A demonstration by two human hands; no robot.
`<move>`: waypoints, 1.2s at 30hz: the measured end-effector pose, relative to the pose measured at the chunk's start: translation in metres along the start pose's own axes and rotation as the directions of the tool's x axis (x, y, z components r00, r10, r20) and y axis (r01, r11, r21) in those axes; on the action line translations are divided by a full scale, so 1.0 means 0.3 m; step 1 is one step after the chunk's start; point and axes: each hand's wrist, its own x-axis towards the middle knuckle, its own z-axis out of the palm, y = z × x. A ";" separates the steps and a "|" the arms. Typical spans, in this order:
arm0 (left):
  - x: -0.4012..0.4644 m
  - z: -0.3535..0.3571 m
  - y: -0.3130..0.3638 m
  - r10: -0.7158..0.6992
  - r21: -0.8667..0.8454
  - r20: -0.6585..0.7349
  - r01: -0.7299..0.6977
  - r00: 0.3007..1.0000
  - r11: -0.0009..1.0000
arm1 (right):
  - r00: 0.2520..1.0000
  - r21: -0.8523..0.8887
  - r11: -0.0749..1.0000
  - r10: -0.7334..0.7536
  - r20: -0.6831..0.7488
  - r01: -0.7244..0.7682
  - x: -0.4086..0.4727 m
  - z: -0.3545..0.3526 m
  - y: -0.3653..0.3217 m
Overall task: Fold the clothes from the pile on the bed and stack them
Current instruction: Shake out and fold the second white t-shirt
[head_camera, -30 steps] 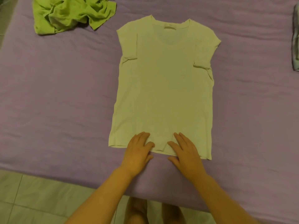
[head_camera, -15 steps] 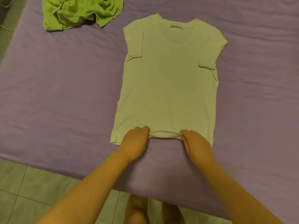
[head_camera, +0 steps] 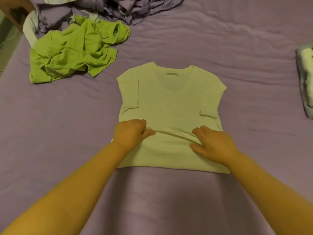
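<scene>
A pale yellow-green T-shirt [head_camera: 171,102] lies flat on the purple bed [head_camera: 237,65], neck away from me, both sleeves folded inward. Its lower part is doubled up over the body, so the fold edge lies nearest me. My left hand [head_camera: 131,133] pinches the hem at the left side of the shirt's middle. My right hand [head_camera: 211,143] grips the same hem at the right side, fingers curled around the cloth. The hem sags slightly between the two hands.
A crumpled bright green garment [head_camera: 74,51] lies at the upper left. Behind it sits a heap of purple and pale clothes [head_camera: 118,9]. A folded pale item [head_camera: 306,78] rests at the right edge. A strip of floor [head_camera: 6,48] shows at far left.
Both hands went from lying flat on the shirt's bottom hem to gripping it, then carried it away from me over the body. The head camera moved forward, revealing the far pile.
</scene>
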 end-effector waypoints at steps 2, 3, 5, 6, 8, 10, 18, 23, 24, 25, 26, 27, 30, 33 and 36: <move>0.087 -0.036 -0.020 0.048 -0.032 -0.033 -0.049 0.998 0.998 | 1.000 0.025 0.999 0.031 -0.001 -0.031 0.070 -0.047 0.045; 0.127 -0.051 -0.031 0.071 -0.038 -0.040 -0.073 0.997 0.997 | 0.997 0.105 0.991 0.081 -0.006 -0.080 0.103 -0.069 0.071; 0.203 -0.077 -0.057 0.097 -0.033 -0.047 -0.098 0.994 0.995 | 0.972 0.335 0.918 0.235 -0.025 -0.213 0.161 -0.117 0.123; 0.239 -0.089 -0.073 0.092 -0.024 -0.055 -0.093 0.994 0.995 | 0.948 0.434 0.859 0.317 -0.034 -0.272 0.191 -0.140 0.150; 0.314 -0.115 -0.102 0.042 0.016 -0.073 -0.041 0.996 0.999 | 0.895 0.533 0.767 0.444 -0.038 -0.358 0.254 -0.183 0.203; 0.392 -0.142 -0.126 -0.001 0.077 -0.093 0.009 0.996 0.997 | 0.864 0.558 0.725 0.502 -0.027 -0.404 0.324 -0.215 0.249; 0.672 -0.207 -0.164 0.102 0.202 -0.218 -0.057 0.971 0.978 | 0.781 0.519 0.744 0.588 -0.208 -0.422 0.571 -0.204 0.333; 0.790 -0.201 -0.216 0.175 0.348 -0.178 -0.104 0.968 0.932 | 0.739 0.461 0.744 0.629 -0.240 -0.484 0.634 -0.150 0.388; 0.803 -0.197 -0.224 0.176 0.353 -0.182 -0.103 0.967 0.930 | 0.735 0.454 0.745 0.632 -0.246 -0.489 0.640 -0.140 0.399; 0.815 -0.191 -0.231 0.180 0.352 -0.200 -0.101 0.963 0.931 | 0.729 0.450 0.745 0.636 -0.255 -0.493 0.645 -0.132 0.408; 0.827 -0.185 -0.234 0.180 0.348 -0.216 -0.097 0.960 0.933 | 0.720 0.451 0.742 0.642 -0.265 -0.496 0.651 -0.126 0.415; 0.839 -0.179 -0.235 0.180 0.340 -0.236 -0.092 0.955 0.936 | 0.711 0.452 0.738 0.649 -0.272 -0.501 0.657 -0.121 0.421; 0.863 -0.159 -0.220 0.099 0.358 -0.229 -0.011 0.968 0.934 | 0.719 0.425 0.752 0.638 -0.275 -0.505 0.676 -0.105 0.428; 0.836 -0.111 -0.127 -0.046 0.272 -0.257 0.118 0.965 0.955 | 0.708 0.485 0.751 0.629 -0.320 -0.448 0.672 -0.081 0.418; 0.755 -0.018 0.063 0.110 0.159 -0.384 -0.052 0.917 0.986 | 0.685 0.598 0.682 0.671 -0.284 -0.421 0.642 -0.058 0.396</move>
